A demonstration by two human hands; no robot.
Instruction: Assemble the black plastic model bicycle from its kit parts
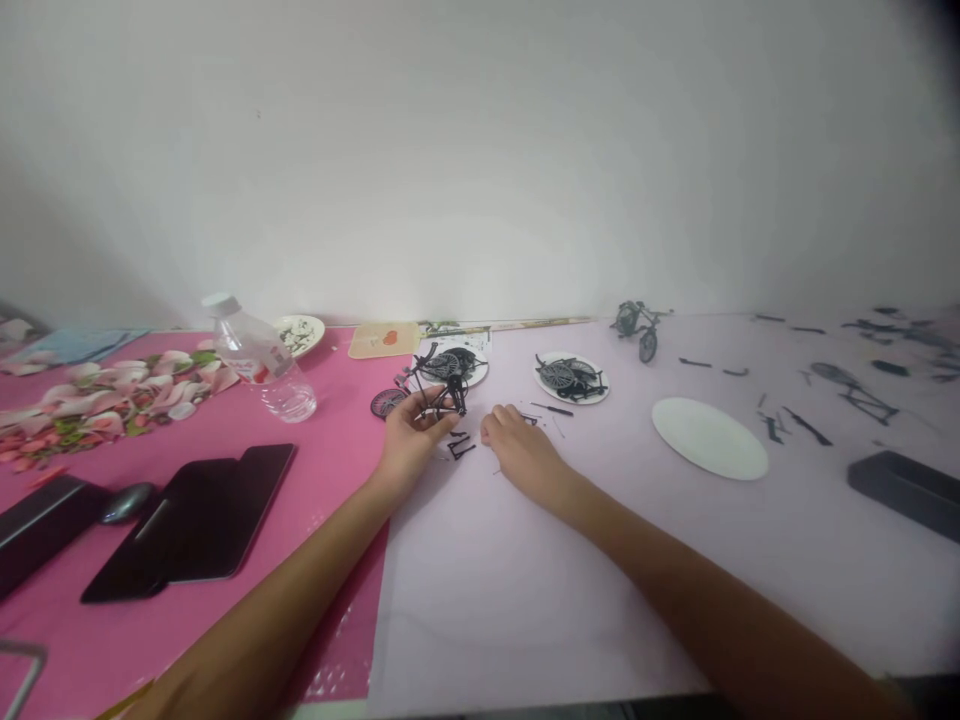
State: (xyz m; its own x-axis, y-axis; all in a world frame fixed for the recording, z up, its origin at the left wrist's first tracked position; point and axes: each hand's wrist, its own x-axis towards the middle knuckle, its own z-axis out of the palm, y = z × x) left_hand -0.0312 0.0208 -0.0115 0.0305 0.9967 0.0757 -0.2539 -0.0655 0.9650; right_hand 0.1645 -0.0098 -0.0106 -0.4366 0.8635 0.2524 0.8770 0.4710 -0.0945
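My left hand [411,432] is closed around the dark frame of a small model bicycle [450,392], one grey wheel [388,403] showing to the left of my fingers. My right hand [517,443] rests low over the pale sheet, fingers curled together; whatever they may pinch is hidden. Between the hands lie small black parts [460,447]. Just beyond my right hand is a thin black screwdriver-like tool [553,409]. Behind the model, a white plate [480,372] bears black wheels and parts. Another plate [598,394] with similar wheels stands to its right.
A water bottle [264,362], artificial petals [142,388], a black tablet-like slab [217,520] and a mouse [127,503] occupy the pink left side. Rightward are a bare white plate [709,438], a model bicycle [637,328], scattered parts [807,426] and a dark case [911,495]. A wall closes the back.
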